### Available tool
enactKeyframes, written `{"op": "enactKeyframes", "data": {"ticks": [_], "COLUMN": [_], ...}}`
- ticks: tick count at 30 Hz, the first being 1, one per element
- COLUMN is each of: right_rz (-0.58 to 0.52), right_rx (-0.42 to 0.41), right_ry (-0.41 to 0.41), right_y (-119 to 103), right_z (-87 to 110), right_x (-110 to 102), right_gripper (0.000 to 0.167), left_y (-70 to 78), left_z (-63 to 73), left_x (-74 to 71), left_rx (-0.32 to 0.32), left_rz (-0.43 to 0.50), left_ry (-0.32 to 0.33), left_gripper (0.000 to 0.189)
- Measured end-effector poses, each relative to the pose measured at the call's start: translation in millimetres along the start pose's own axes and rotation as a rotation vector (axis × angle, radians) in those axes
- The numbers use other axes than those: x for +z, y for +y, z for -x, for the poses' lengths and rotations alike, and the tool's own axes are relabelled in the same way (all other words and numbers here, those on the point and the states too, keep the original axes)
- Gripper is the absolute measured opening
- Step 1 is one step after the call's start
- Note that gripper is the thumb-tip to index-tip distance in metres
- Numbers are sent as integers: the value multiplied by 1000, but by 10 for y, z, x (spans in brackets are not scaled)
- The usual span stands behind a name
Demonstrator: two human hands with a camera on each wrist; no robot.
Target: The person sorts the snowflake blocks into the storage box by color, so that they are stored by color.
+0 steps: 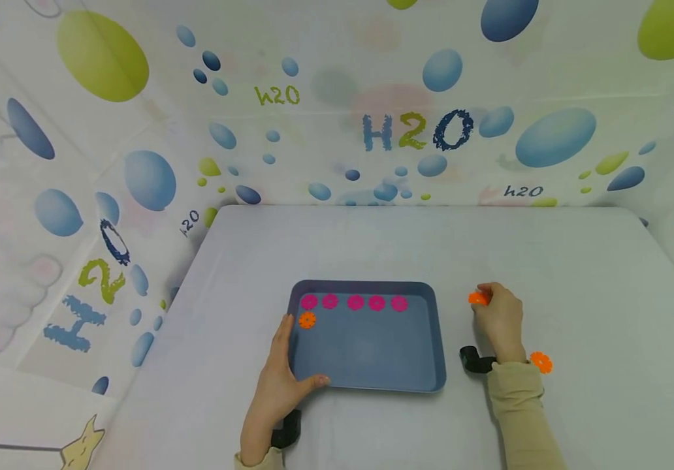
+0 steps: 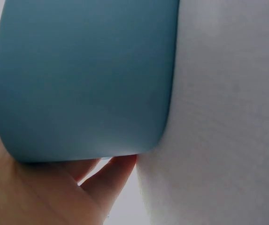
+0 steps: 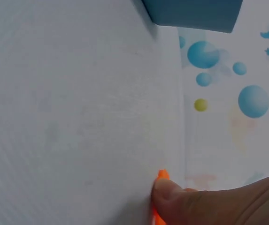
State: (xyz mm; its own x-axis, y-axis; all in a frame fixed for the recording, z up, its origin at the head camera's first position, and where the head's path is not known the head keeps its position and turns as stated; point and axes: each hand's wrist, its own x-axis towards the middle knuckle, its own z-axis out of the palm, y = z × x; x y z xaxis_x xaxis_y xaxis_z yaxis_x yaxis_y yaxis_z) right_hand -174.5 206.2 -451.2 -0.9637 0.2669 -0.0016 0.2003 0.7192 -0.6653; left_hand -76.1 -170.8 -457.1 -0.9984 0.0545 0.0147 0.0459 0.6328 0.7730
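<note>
A blue-grey rectangular tray [image 1: 372,390] lies on the white table. Inside it, pink flower-shaped pieces [image 1: 355,302] form a row along the far side, and one orange flower-shaped piece [image 1: 307,320] lies below the row's left end. My left hand [image 1: 278,382] rests against the tray's near left corner, fingers fairly straight along the left wall, thumb at the front rim. Right of the tray, my right hand [image 1: 500,320] pinches another orange flower-shaped piece [image 3: 162,175], mostly covered by the thumb in the right wrist view. A further orange flower-shaped piece [image 1: 541,362] lies beside the right wrist.
Black wrist mounts [image 1: 475,360] stick out beside both wrists. The white table [image 1: 419,245] reaches back to a wall sheet [image 1: 325,130] printed with blue and green drops and H2O lettering. A similar sheet rises on the left.
</note>
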Motion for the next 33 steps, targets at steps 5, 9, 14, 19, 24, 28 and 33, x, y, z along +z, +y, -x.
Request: {"op": "enactKeyframes", "data": {"ticks": [5,9,14,19,24,28,33], "right_rz": [40,42,52,34,-109,-255,-380], "right_rx": [21,47,97,109,96,74,17], "right_ry": [-73,-126,-172,-229,-199,-189,-239], "right_y": [16,58,72,43,-88,-276,-525], "right_z": [23,19,25,61,63,39,42], "right_x": [-96,-160,-235,-288,-250,-234,-205], "right_gripper": [35,36,36,36,32,35,34], "left_y": [24,37,46,49,42,42,38], "left_z": [10,17,22,27,19,17,21], "left_x": [-11,-18,-20,-17,-13,-18,-20], "left_rx": [4,2,1,4,-9,-6,0], "left_rz": [2,1,-2,6,5,2,1], "left_ry": [-1,-2,-3,-4,-12,-9,-2], "left_gripper": [123,123,124,123,124,124,124]}}
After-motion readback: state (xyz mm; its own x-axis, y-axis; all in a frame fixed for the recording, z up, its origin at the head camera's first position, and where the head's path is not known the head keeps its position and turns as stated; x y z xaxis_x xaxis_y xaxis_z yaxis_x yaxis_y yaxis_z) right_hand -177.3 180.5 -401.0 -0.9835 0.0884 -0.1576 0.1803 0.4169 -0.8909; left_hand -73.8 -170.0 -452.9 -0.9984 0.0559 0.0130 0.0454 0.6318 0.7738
